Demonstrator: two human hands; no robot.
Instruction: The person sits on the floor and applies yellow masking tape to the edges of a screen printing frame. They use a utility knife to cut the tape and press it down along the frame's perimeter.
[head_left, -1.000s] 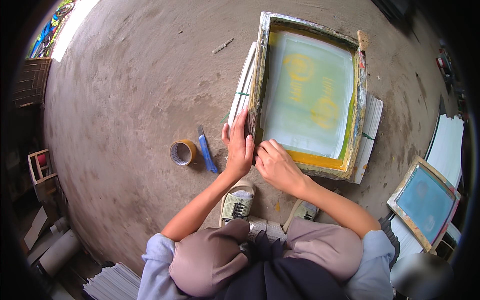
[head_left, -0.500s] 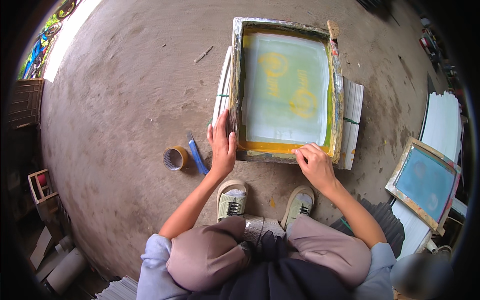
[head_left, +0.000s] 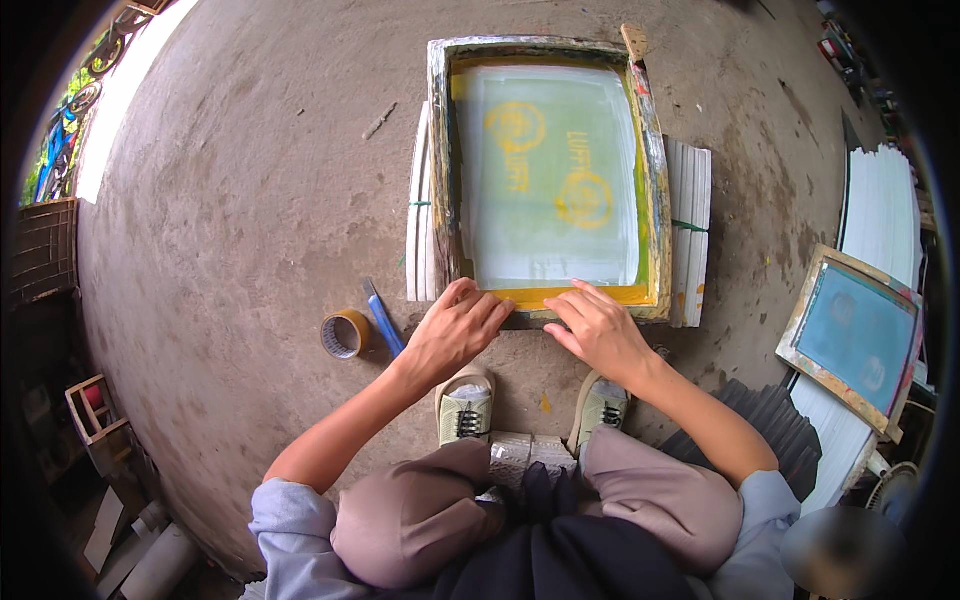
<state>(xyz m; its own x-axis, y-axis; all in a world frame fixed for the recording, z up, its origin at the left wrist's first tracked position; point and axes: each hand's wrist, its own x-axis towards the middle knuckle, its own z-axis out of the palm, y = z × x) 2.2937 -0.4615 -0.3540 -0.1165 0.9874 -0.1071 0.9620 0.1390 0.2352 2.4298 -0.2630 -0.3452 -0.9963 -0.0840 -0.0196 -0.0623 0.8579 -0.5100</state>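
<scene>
A screen printing frame (head_left: 655, 190) with a worn, paint-stained wooden rim lies in front of me. Its pale green mesh (head_left: 545, 240) carries yellow round designs and lettering. Along the near inner edge runs an orange-yellow strip (head_left: 630, 296) that looks like tape. My left hand (head_left: 455, 328) is at the near left corner, fingers bent and closed over the strip; whatever may be between them is hidden. My right hand (head_left: 602, 330) lies against the near edge right of the middle, fingers stretched over the strip and thumb apart.
Bundled white boards (head_left: 688, 230) tied with green cord lie under the frame. A tape roll (head_left: 345, 334) and a blue cutter knife (head_left: 384, 320) are on the concrete floor at left. Another frame with blue mesh (head_left: 855, 335) leans on white sheets at right.
My left hand has moved from the frame's left side to its near edge. My right hand has shifted left and loosened from a pinch. The view has shifted slightly.
</scene>
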